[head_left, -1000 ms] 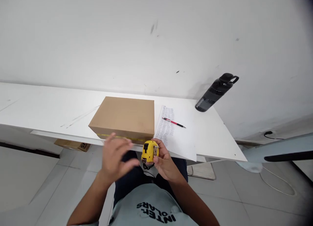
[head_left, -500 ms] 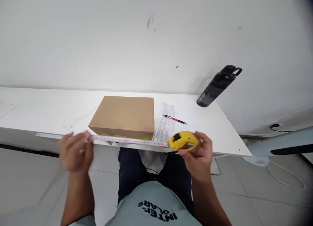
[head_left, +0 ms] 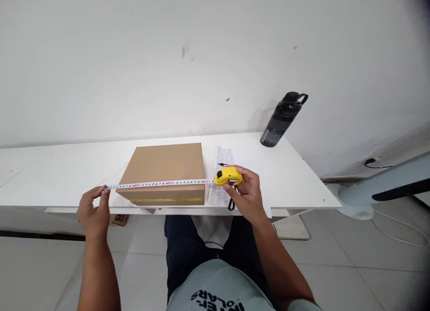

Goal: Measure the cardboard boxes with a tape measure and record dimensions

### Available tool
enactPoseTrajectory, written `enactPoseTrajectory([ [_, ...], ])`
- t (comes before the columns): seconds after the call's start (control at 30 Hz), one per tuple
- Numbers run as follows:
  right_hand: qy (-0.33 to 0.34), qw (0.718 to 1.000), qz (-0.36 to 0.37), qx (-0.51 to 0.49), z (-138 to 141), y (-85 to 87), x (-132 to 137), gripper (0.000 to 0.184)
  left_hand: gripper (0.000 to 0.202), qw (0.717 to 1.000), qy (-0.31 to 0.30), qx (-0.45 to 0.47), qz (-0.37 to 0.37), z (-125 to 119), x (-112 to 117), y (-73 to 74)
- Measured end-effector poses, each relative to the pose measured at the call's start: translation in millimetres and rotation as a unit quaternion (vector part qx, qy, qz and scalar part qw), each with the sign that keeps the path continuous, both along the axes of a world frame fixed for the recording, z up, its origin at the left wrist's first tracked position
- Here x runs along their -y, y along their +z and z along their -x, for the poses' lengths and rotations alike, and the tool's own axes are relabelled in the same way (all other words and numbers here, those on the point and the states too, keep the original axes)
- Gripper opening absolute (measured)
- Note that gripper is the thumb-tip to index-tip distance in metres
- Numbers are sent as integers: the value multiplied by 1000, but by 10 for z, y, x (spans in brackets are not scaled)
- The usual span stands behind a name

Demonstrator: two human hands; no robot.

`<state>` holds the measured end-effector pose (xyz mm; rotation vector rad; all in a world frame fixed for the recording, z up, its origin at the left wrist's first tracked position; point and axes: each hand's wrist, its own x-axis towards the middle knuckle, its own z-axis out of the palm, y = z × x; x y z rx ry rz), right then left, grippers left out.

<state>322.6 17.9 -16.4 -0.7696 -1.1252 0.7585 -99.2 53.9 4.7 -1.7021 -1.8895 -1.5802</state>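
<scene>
The left hand (head_left: 95,209) pinched the blade (head_left: 156,184) by its end; the right hand (head_left: 248,197) was clamped around the tape case (head_left: 230,175). Between them, the blade crossed the box (head_left: 168,163); the bottle (head_left: 280,120) stood beyond the right hand.

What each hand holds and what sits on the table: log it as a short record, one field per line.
left hand: pinches the end of the tape blade
right hand: holds the yellow tape measure
blade: spans the cardboard box near its front edge; contact unclear
paper: right of the box
pen: on the paper, partly hidden
black bottle: standing near the wall
</scene>
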Motion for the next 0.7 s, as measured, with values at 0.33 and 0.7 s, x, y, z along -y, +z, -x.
enactPoseTrajectory([
  [0.33, 19, 1000, 10, -1, 174, -25, -66, 48, 42, 994, -100, -35, 10, -217, 76, 56],
  [0.7, -18, 999, 20, 46, 130, -98, -83, 49, 40, 975, -120, 175, 69, -278, -47, -39],
])
